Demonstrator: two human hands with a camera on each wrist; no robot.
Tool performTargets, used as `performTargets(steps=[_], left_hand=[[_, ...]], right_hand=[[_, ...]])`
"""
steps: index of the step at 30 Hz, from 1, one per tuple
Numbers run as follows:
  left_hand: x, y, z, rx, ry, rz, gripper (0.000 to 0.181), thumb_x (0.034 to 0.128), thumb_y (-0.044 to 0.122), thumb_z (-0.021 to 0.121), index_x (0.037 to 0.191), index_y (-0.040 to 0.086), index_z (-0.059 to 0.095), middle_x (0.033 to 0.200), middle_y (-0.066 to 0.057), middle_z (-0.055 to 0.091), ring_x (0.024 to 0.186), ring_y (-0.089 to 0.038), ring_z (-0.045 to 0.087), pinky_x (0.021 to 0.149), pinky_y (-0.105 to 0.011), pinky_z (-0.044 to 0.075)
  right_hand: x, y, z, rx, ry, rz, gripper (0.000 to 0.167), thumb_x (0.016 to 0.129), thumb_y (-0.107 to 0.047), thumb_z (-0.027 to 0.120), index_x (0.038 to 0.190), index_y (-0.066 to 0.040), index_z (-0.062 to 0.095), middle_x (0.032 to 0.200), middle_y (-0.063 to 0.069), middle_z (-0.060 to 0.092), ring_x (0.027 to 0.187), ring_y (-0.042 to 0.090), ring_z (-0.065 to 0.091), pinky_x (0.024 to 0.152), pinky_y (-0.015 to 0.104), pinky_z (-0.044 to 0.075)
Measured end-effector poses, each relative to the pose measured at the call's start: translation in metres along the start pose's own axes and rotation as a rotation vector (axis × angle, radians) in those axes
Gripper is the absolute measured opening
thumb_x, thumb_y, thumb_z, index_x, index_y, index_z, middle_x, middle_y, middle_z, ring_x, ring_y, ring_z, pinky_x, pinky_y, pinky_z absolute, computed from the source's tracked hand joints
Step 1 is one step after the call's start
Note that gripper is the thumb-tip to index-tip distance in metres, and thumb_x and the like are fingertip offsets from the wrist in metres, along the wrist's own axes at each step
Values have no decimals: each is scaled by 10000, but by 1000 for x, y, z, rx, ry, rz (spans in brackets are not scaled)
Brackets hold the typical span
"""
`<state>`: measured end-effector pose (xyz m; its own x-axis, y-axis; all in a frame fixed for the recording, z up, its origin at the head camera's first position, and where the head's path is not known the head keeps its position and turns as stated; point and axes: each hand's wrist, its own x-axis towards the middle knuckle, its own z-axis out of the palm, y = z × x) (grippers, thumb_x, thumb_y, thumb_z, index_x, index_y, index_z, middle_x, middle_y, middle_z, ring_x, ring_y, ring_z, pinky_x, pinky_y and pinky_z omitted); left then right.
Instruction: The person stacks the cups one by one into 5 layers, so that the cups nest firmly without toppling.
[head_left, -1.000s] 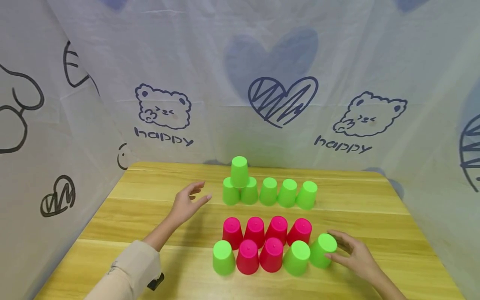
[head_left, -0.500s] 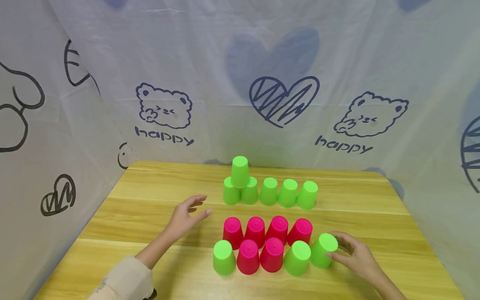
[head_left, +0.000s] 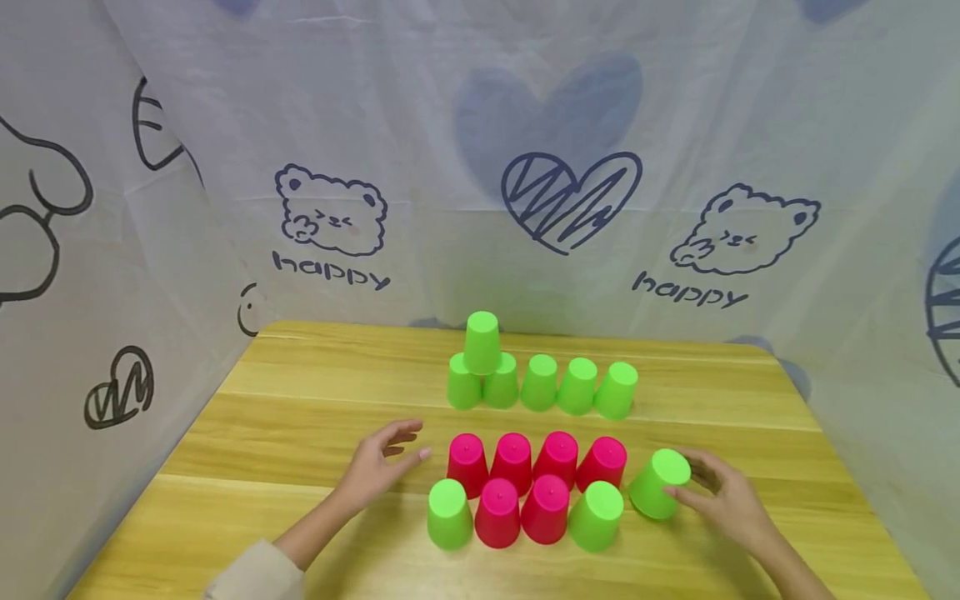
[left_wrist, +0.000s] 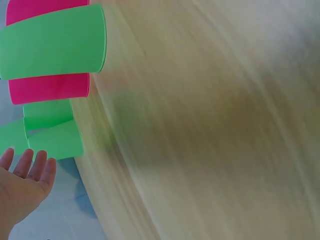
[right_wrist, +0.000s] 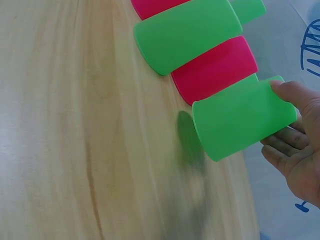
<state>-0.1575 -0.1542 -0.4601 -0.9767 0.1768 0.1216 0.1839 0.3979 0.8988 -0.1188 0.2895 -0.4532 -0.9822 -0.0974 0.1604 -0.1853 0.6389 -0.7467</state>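
Note:
My right hand grips a green cup, thumb on the near side and fingers behind. That cup is upside down and tilted; in the right wrist view its rim is off the table, above a shadow. To the left of the pink cups, my left hand hovers with relaxed fingers and nothing in it. The left wrist view shows this hand apart from the cups. In front, a green cup, pink cups and another green cup form a row.
Behind them stands a row of several pink cups. Farther back is a row of green cups, with one green cup resting on two at its left end. A printed cloth hangs behind the wooden table.
My right hand has lifted the green cup from the right end of the front row and moved it right and away. My left hand has come nearer, down beside the pink cups.

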Motion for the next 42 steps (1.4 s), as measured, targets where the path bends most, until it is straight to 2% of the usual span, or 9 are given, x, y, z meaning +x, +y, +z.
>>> performTargets(steps=[9, 13, 17, 20, 23, 25, 32, 38, 42], left_hand=[[-13, 0, 10, -129, -2, -94, 432, 830, 135, 682, 1203, -40, 553, 1226, -229, 577, 1125, -364, 561, 916, -320, 509], [-19, -2, 14, -125, 9, -91, 422, 822, 133, 687, 1192, -29, 563, 1205, -205, 596, 1103, -334, 576, 895, -276, 510], [-24, -3, 16, -125, 6, -66, 433, 814, 116, 689, 1195, -40, 557, 1177, -189, 614, 1090, -340, 576, 904, -308, 512], [-27, -4, 18, -128, -8, -59, 441, 815, 118, 684, 1203, -45, 549, 1179, -195, 611, 1094, -347, 569, 919, -340, 506], [-30, -5, 21, -142, -23, -53, 434, 819, 116, 677, 1202, -44, 547, 1189, -203, 603, 1096, -338, 570, 921, -330, 505], [-32, -6, 22, -148, -34, -37, 427, 826, 113, 670, 1201, -50, 545, 1194, -216, 598, 1093, -315, 576, 915, -311, 505], [-38, -9, 26, -145, -58, 15, 411, 828, 125, 674, 1185, -42, 557, 1193, -227, 597, 1081, -257, 591, 922, -333, 501], [-43, -10, 30, -134, -43, 60, 385, 806, 115, 699, 1144, -29, 583, 1143, -204, 625, 1012, -83, 596, 896, -334, 512], [-45, -9, 31, -121, -42, 112, 381, 799, 123, 712, 1136, -12, 594, 1119, -165, 645, 981, 3, 580, 872, -348, 521]], right_hand=[[11, -2, -3, 0, 72, -16, 487, 789, -109, 724, 1208, 51, 534, 1166, 259, 602, 951, -246, 397, 813, -10, 393], [16, -5, -6, -1, 105, -37, 487, 788, -95, 722, 1209, 57, 528, 1164, 272, 595, 951, -256, 389, 816, -32, 371], [20, -8, -11, -5, 131, -45, 489, 788, -91, 721, 1206, 62, 521, 1144, 263, 603, 941, -264, 392, 813, -38, 368], [22, -10, -14, 14, 151, -51, 482, 783, -74, 722, 1199, 67, 524, 1103, -8, 645, 941, -256, 416, 818, -33, 377], [24, -13, -15, 38, 164, -64, 471, 781, -64, 722, 1188, 73, 528, 1039, -296, 532, 944, -249, 434, 825, -31, 378], [26, -15, -16, 49, 172, -75, 464, 782, -62, 720, 1183, 74, 532, 1011, -390, 461, 946, -249, 437, 828, -30, 377], [40, -23, -19, 60, 203, -125, 442, 774, -37, 724, 1169, 65, 554, 1002, -367, 491, 942, -228, 470, 834, -11, 400], [55, -37, -20, 63, 203, -75, 455, 803, -110, 715, 1195, 48, 547, 992, -335, 502, 927, -228, 470, 831, -6, 406], [69, -48, -21, 64, 204, -50, 474, 812, -125, 709, 1222, 37, 536, 1098, -45, 625, 914, -228, 463, 836, -1, 406]])
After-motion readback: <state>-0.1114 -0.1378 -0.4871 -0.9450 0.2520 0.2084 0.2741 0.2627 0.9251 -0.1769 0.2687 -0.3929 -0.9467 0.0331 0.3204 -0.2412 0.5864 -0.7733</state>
